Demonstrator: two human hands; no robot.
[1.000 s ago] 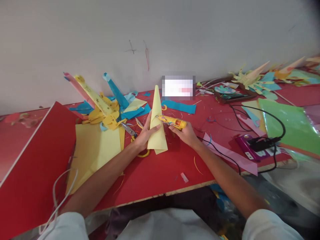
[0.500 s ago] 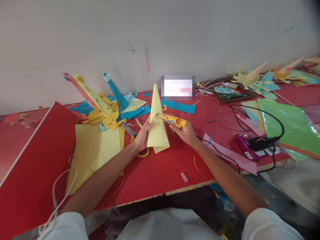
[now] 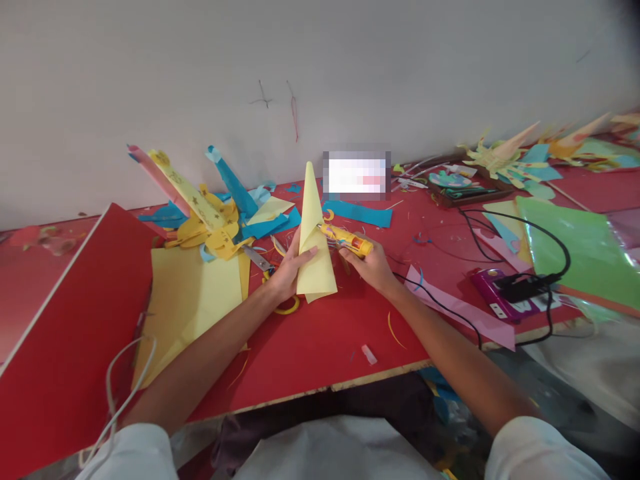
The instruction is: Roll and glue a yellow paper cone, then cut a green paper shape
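A pale yellow paper cone (image 3: 317,270) stands upright, point up, in the grip of my left hand (image 3: 289,270), whose thumb lies across its front. My right hand (image 3: 373,265) is closed around a yellow hot glue gun (image 3: 349,240). The gun's nozzle is at the open seam on the cone's right side; whether it touches the paper I cannot tell. Behind my left hand lie scissors (image 3: 287,306) with yellow handles, partly hidden.
Yellow paper sheets (image 3: 195,287) lie at left beside a red board (image 3: 75,333). Finished-looking paper cones (image 3: 233,187) stand at the back left. A purple power strip (image 3: 505,297) with black cables and a pink paper strip (image 3: 460,310) lie at right, near a tray (image 3: 470,193).
The cone has risen slightly and turned a little in my left hand, with the thumb now further across its front. The glue gun stays almost in place at the seam.
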